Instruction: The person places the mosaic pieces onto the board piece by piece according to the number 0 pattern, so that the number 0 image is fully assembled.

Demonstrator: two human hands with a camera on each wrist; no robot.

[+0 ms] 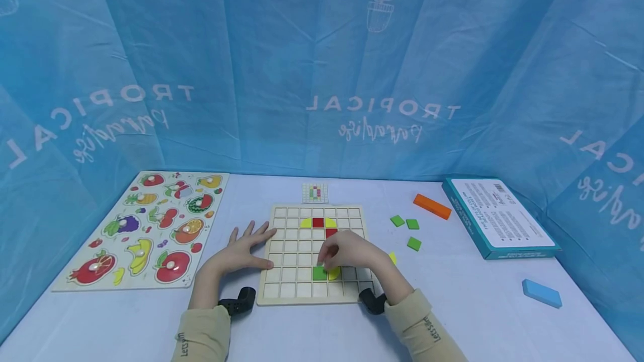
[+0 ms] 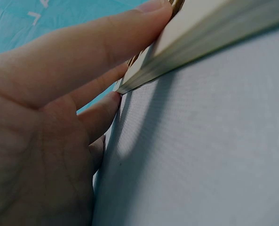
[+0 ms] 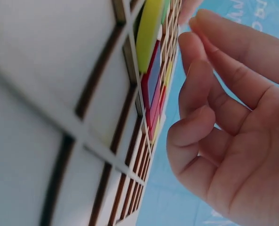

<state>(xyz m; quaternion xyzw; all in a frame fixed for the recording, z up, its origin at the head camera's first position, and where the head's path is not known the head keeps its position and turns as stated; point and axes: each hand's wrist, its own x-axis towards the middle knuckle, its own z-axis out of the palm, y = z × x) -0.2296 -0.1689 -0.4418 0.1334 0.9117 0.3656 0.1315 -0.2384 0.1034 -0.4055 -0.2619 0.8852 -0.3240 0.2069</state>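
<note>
A wooden grid board lies flat on the table. My left hand has its fingers spread beside the board, and its thumb touches the left rim. Over the lower middle of the grid, my right hand hovers with bent fingers, thumb and index fingertips close together. No piece shows between those fingertips in the right wrist view. Just below them sit a green square tile and a yellow rounded tile. Higher up are a red tile and yellow rounded tiles. My right hand hides part of the grid.
A small pattern card lies behind the board. Loose green tiles, an orange block, a teal box and a blue block are to the right. A fruit puzzle board lies at left.
</note>
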